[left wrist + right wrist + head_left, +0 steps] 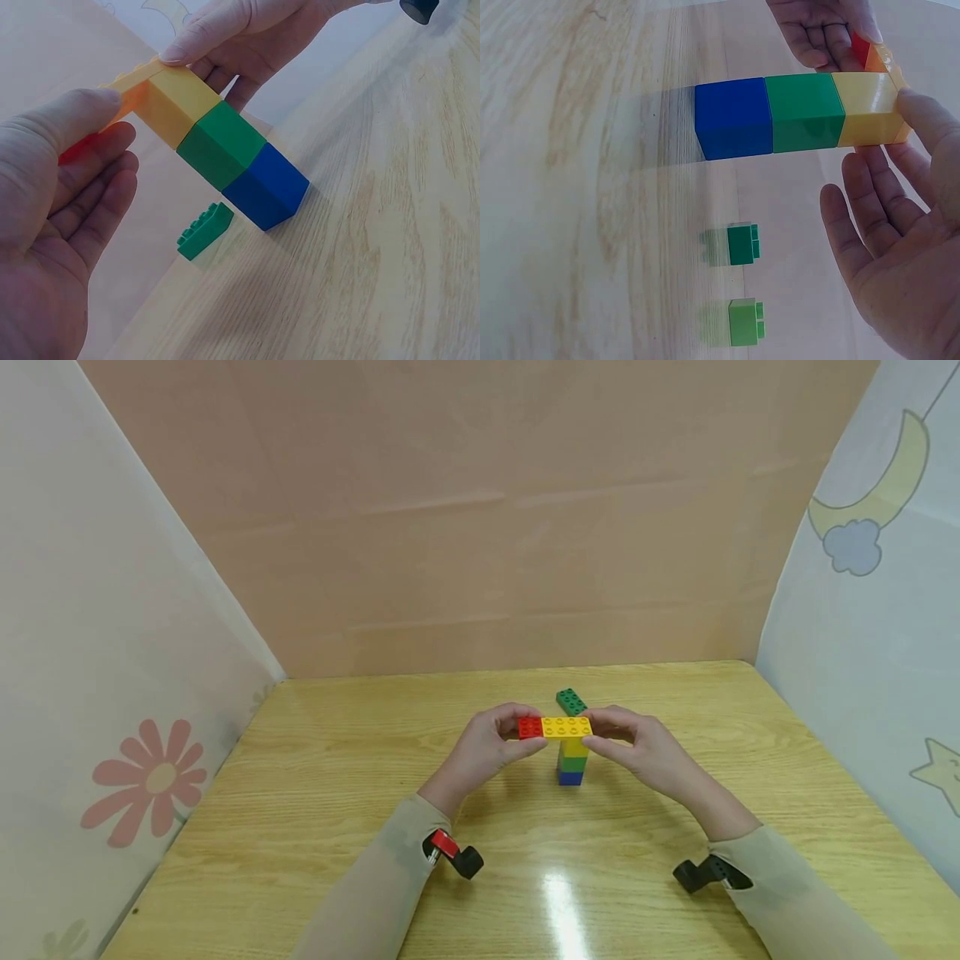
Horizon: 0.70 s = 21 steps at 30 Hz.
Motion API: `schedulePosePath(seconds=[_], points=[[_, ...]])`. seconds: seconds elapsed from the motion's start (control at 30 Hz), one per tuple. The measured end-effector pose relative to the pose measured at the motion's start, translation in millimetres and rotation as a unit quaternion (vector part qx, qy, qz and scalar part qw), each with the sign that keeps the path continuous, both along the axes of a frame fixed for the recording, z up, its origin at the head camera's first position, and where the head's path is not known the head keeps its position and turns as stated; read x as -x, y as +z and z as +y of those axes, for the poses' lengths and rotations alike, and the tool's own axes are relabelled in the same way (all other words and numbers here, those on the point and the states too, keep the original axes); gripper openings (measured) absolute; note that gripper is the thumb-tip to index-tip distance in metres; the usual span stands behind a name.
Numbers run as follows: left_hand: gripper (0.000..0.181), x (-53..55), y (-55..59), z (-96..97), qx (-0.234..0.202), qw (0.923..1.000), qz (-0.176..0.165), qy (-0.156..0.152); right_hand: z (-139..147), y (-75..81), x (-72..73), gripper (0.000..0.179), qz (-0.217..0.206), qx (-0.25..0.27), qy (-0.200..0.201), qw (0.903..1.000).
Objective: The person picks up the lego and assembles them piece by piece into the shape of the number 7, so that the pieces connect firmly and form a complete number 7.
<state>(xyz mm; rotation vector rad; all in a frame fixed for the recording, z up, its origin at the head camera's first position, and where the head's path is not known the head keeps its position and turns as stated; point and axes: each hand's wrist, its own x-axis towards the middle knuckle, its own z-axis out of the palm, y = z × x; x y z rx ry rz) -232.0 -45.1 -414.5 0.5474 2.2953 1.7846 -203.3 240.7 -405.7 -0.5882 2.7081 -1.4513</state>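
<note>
A tower stands upright on the table: a blue block (pixel 570 778) at the bottom, a green block (pixel 573 764) above it, then a yellow block (pixel 574 748). Across its top lies a long yellow brick (pixel 567 728), overhanging to the left, with a red brick (pixel 529 727) at the overhanging end. My left hand (pixel 491 745) pinches that red end between thumb and fingers. At the opposite end, my right hand (pixel 637 747) grips the long yellow brick over the tower, its thumb against the near side. Part of the red brick is hidden by the left fingers in the left wrist view.
Behind the tower a dark green studded brick (pixel 572 702) lies on the wooden table (pixel 337 810). The right wrist view also shows a light green brick (pixel 743 322) beside it. A papered back wall (pixel 480 527) and two patterned side walls enclose the table.
</note>
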Motion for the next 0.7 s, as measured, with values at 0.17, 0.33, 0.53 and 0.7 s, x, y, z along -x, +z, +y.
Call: schedulePosePath(seconds=[0.17,0.33,0.53,0.7], points=[[0.035,0.9,-0.3,1.1,-0.005,1.0,0.003,0.0,0.2,1.5,0.3,0.046,0.002,-0.003,-0.003,1.0],[0.034,1.3,-0.7,2.5,-0.015,0.9999,0.0,-0.001,0.4,2.2,-0.1,0.046,0.003,-0.004,-0.004,1.0],[0.034,0.4,-0.1,3.3,-0.013,0.9999,-0.01,0.005,0.8,1.2,0.0,0.045,0.008,-0.004,-0.003,1.0],[0.033,-0.2,-0.2,4.5,-0.018,0.9997,-0.016,0.007,2.1,0.1,0.4,0.045,0.006,-0.002,-0.002,1.0]])
